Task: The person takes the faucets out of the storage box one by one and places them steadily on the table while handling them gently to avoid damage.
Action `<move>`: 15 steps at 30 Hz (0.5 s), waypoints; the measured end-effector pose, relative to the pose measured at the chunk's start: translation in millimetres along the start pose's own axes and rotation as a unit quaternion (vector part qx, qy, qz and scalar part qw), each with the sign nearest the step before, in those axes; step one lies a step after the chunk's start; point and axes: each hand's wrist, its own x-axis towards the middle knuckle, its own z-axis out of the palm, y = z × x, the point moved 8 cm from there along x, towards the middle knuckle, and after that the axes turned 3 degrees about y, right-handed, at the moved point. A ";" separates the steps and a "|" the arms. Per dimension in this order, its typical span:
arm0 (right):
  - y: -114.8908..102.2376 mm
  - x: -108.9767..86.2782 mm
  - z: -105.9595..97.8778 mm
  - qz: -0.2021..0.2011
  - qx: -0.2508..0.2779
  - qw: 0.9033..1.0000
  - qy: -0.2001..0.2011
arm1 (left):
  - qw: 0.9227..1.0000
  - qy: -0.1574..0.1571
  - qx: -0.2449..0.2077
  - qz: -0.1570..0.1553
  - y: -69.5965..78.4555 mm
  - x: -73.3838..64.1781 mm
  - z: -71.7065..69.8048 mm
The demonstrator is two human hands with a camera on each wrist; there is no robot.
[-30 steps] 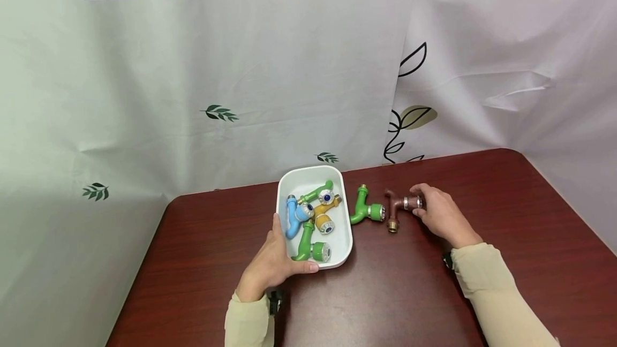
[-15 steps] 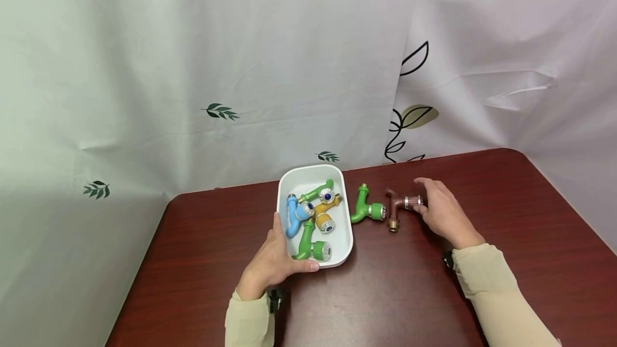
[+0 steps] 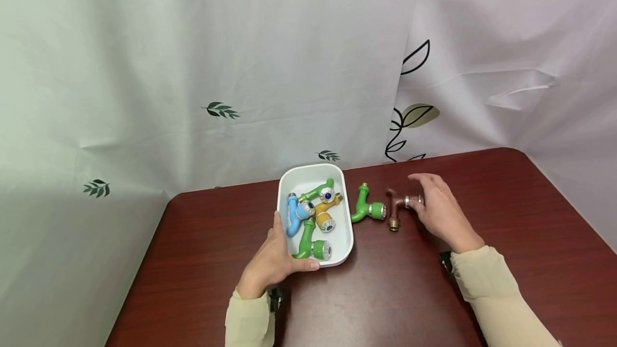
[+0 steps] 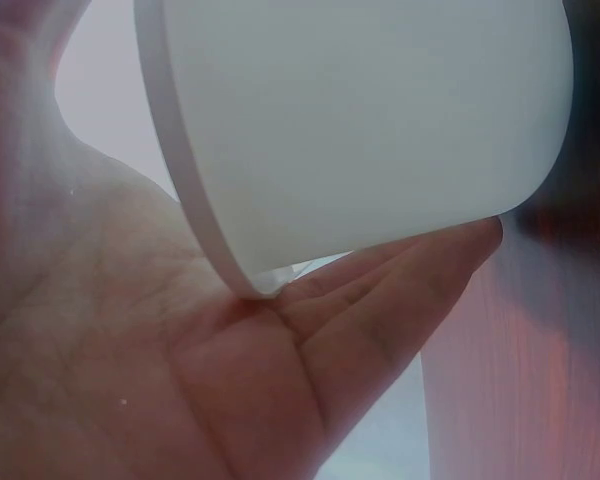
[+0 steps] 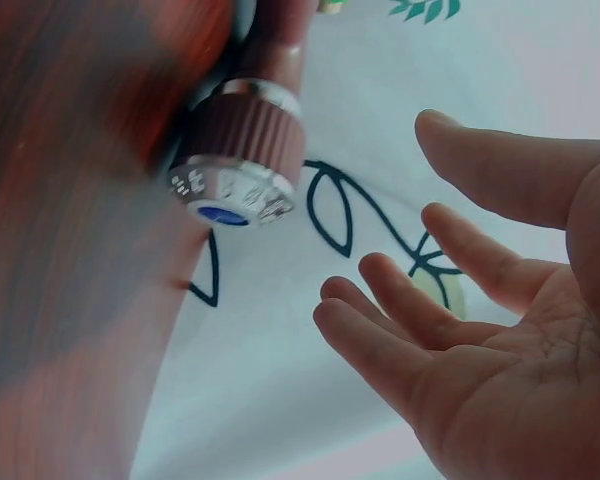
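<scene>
My left hand [image 3: 270, 264] grips the near left corner of a white plastic tub [image 3: 343, 248]. Its thumb lies along the near rim and, in the left wrist view, fingers [image 4: 380, 310] rest against the outer wall. Inside lie a blue tap [image 3: 292, 216], a yellow tap [image 3: 323, 213] and two green taps [image 3: 305, 240]. Fingers spread, my right hand [image 3: 441, 210] hovers beside a brown tap [image 3: 396, 205] on the table. The right wrist view shows a gap between that hand and the tap's ribbed knob [image 5: 245, 130].
Between the tub and the brown tap lies another green tap [image 3: 362, 205], close to the tub's right side. The dark red table [image 3: 385, 293] meets a white printed curtain [image 3: 299, 68] along its back edge.
My right hand has shifted slightly left over the brown tap's knob, its fingers spreading wider. The left hand, the tub and the taps stay where they were.
</scene>
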 end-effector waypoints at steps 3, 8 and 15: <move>-7.7 -0.1 1.9 -0.017 -0.003 1.000 0.005 | 1.000 0.000 -0.001 -0.002 -0.8 0.4 0.8; -18.3 -1.0 7.0 -0.035 -0.008 0.999 0.005 | 1.000 0.001 -0.001 -0.001 -0.4 0.3 -0.3; -28.3 -4.8 11.0 -0.039 -0.005 0.999 0.001 | 1.000 0.000 -0.001 -0.002 -0.3 -0.1 -0.1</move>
